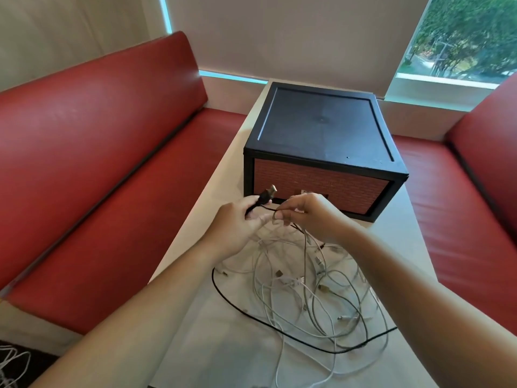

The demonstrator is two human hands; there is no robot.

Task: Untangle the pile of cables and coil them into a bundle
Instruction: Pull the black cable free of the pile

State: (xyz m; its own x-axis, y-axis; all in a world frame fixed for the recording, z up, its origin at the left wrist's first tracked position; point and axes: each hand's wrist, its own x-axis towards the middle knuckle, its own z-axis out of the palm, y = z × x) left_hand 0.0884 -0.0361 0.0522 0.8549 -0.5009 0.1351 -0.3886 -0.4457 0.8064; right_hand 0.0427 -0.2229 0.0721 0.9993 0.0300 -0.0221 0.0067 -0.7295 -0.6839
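Note:
A tangled pile of white cables (pixel 307 292) lies on the white table (pixel 212 345), with one black cable (pixel 237 306) looping around its near side. My left hand (pixel 237 222) grips the black cable just below its USB plug (pixel 73 191), which points up and away. My right hand (pixel 307 214) pinches the thin black cable a little to the right of the left hand, above the pile. Both hands hover over the far edge of the tangle.
A black box with a brick-patterned front (pixel 321 141) stands on the table just behind my hands. Red benches (pixel 98 163) flank the table on both sides. More white cables (pixel 14 362) lie on the floor at bottom left.

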